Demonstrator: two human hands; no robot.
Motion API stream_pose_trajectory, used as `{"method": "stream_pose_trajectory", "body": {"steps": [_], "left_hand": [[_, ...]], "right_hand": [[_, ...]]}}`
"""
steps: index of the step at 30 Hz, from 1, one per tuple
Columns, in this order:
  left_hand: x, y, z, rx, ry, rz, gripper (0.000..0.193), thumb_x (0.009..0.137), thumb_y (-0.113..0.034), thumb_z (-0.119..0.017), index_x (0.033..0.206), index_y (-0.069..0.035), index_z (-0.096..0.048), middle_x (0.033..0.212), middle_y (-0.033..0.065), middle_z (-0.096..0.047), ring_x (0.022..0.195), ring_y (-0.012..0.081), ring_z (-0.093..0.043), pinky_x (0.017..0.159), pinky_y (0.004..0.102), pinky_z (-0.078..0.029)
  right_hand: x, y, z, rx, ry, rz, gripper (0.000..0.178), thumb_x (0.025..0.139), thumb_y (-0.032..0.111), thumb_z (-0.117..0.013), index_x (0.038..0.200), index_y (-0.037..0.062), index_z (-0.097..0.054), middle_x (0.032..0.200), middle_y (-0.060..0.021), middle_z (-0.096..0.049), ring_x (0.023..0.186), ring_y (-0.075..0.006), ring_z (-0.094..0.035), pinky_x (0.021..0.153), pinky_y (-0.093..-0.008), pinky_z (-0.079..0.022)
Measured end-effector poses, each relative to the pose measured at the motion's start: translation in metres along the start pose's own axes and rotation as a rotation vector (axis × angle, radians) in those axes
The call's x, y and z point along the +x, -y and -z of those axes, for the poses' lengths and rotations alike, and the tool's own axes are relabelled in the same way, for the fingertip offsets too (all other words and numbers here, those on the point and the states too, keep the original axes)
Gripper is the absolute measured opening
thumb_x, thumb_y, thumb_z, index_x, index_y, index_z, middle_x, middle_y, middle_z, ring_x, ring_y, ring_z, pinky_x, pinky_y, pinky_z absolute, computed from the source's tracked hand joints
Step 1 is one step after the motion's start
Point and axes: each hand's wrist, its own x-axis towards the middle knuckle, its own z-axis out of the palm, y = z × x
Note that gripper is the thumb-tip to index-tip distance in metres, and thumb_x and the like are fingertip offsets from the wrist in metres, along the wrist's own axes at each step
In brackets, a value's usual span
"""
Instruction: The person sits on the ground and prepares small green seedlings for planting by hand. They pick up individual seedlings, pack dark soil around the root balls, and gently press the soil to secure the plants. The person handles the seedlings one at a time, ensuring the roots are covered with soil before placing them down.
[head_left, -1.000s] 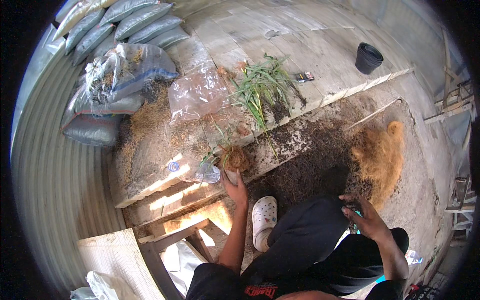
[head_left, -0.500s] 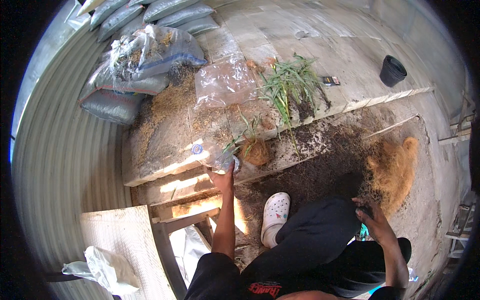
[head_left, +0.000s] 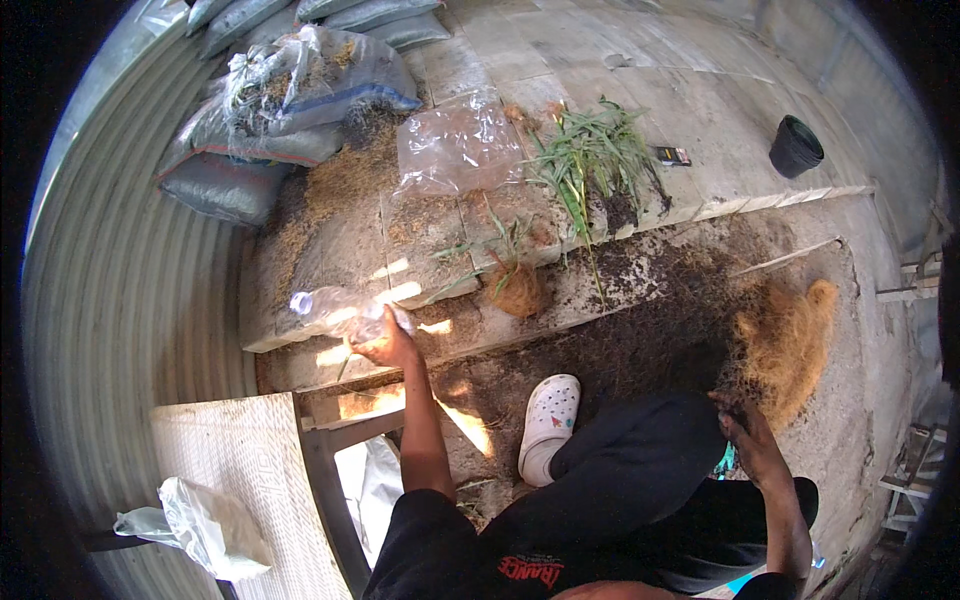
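A clear plastic bottle (head_left: 345, 308) lies sideways in my left hand (head_left: 388, 346), its neck pointing left over the lower concrete step. My fingers wrap round its base end. Beside my right knee is my right hand (head_left: 752, 440), its fingers curled in; whatever they may hold is hidden. To the right of the bottle, a plant (head_left: 518, 285) with its root ball wrapped in brown coir fibre sits against the step's edge. Behind it lies a heap of uprooted leafy green plants (head_left: 592, 150) with dark soil at their roots.
Dark soil (head_left: 640, 350) and a mound of coir fibre (head_left: 790, 345) spread on the ground. On the raised slab are a clear plastic sheet (head_left: 460, 150), a small dark packet (head_left: 672, 156) and black pots (head_left: 796, 148). Stacked sacks (head_left: 225, 187) stand left; a chair (head_left: 240, 450) holds a plastic bag (head_left: 212, 530).
My left hand has carried the bottle leftward, away from the coir-wrapped plant, and it now lies more level. The right hand stays by the knee. The view has shifted slightly.
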Motion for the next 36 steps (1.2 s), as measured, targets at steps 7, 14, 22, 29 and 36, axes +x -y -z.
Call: {"method": "stream_pose_trajectory", "body": {"steps": [7,14,22,29,36], "left_hand": [[0.028,0.017,0.001,0.099,-0.01,0.127,0.082,0.067,-0.038,-0.078,0.129,-0.002,-0.037,0.121,0.0212,-0.053,0.105,0.0328,-0.055,0.089,0.0418,-0.045],[0.033,0.03,0.003,0.127,-0.025,0.133,0.07,0.074,-0.027,-0.073,0.128,0.0,-0.037,0.12,0.0204,-0.051,0.105,0.031,-0.053,0.09,0.04,-0.044],[0.002,0.032,0.007,0.128,0.079,0.138,0.057,0.081,-0.015,-0.067,0.127,0.003,-0.037,0.12,0.0196,-0.05,0.105,0.0289,-0.051,0.091,0.0381,-0.042],[-0.178,0.052,0.072,-0.291,0.602,0.018,0.047,0.087,-0.006,-0.061,0.126,0.004,-0.036,0.118,0.0181,-0.049,0.107,0.0271,-0.049,0.095,0.037,-0.039],[-0.307,-0.185,0.061,-0.601,1.386,-0.651,0.017,0.09,-0.012,-0.058,0.101,0.002,-0.058,0.096,0.0123,-0.061,0.092,0.0228,-0.057,0.086,0.0341,-0.043]], "right_hand": [[-0.004,0.016,0.002,-0.021,0.033,-0.012,0.04,0.094,0.031,-0.056,0.127,0.0084,-0.053,0.126,-0.0135,-0.054,0.121,-0.0261,-0.049,0.102,-0.0382,-0.037],[-0.01,0.009,0.016,-0.037,0.015,0.114,0.042,0.093,0.024,-0.059,0.13,0.0067,-0.049,0.123,-0.0119,-0.056,0.115,-0.0206,-0.053,0.098,-0.0344,-0.042],[-0.025,0.014,0.078,0.106,-0.238,0.338,0.046,0.091,0.024,-0.058,0.129,0.0004,-0.047,0.123,-0.0109,-0.054,0.11,-0.0196,-0.052,0.095,-0.035,-0.041],[-0.051,-0.025,0.103,0.301,-0.52,0.288,0.047,0.092,0.034,-0.053,0.126,0.0003,-0.049,0.121,-0.012,-0.057,0.102,-0.0195,-0.057,0.091,-0.0327,-0.042],[-0.064,-0.038,0.095,0.348,-0.597,0.265,0.042,0.085,0.02,-0.063,0.12,0.0008,-0.052,0.122,-0.0115,-0.055,0.11,-0.0202,-0.053,0.093,-0.0331,-0.042]]}}
